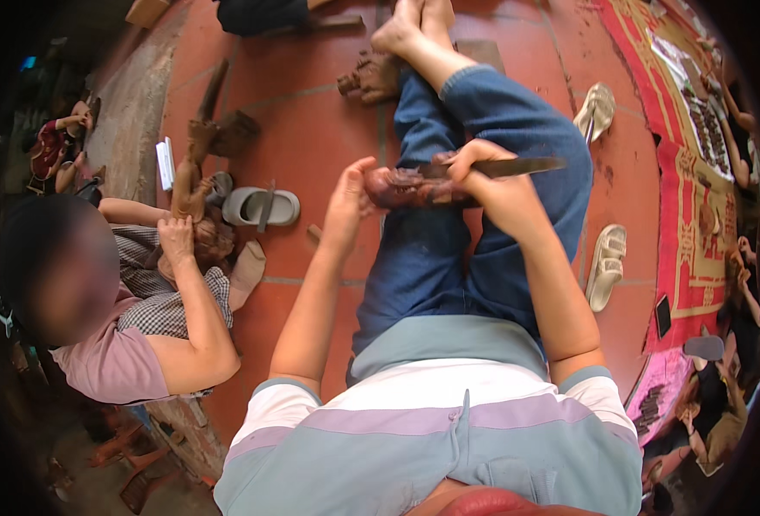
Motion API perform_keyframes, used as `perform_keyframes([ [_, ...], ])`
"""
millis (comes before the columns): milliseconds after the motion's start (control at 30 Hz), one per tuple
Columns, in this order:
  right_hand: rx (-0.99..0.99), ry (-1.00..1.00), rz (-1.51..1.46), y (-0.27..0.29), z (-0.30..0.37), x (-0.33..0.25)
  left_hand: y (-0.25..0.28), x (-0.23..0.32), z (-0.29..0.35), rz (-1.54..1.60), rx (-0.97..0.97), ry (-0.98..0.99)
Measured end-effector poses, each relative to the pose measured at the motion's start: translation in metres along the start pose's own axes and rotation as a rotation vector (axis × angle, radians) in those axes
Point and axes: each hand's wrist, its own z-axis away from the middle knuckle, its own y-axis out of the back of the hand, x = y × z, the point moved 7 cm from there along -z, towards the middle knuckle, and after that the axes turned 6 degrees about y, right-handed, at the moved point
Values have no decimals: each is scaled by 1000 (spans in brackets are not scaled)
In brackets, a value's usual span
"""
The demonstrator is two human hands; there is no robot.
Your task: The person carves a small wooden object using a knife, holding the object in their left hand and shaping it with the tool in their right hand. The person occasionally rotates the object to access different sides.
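A reddish-brown carved wooden piece lies crosswise above my legs. My left hand is closed on its left end. Over its right part, my right hand grips a long, dark, flat tool that tapers to a point on the right. Whether it is a knife or a file, I cannot tell. The tool's other end shows left of my right fingers, along the top of the carving. My right fingers hide the carving's right end, so I cannot tell if they also hold it.
My outstretched jeans-clad legs rest on red floor tiles. At left, a seated person holds a wooden carving. Another carving stands by my feet. Grey slippers, cream sandals, and a red-and-yellow mat with a phone lie around.
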Motion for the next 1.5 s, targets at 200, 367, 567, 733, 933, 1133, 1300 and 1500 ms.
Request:
perform_keyframes([
  [200,321,-116,-217,46,25,-7,4,8,10,-52,43,-93],
  [367,261,-116,-141,41,21,-6,-22,7,6,-153,144,-146],
  [567,235,-90,-129,47,28,1,5,-8,-16,12,146,-48],
  [733,146,-44,-104,44,29,1,-4,-8,11,263,85,10],
  [933,127,-22,-62,39,23,4,-15,-7,13,-69,188,-97],
  [1133,141,-144,-134,23,25,12,-2,-20,4,230,114,30],
  [1300,65,-125,-89,-23,9,21,-7,-31,14,494,-14,37],
  [1500,-86,269,535,-79,-8,11,-15,-36,16,563,-43,25],
])
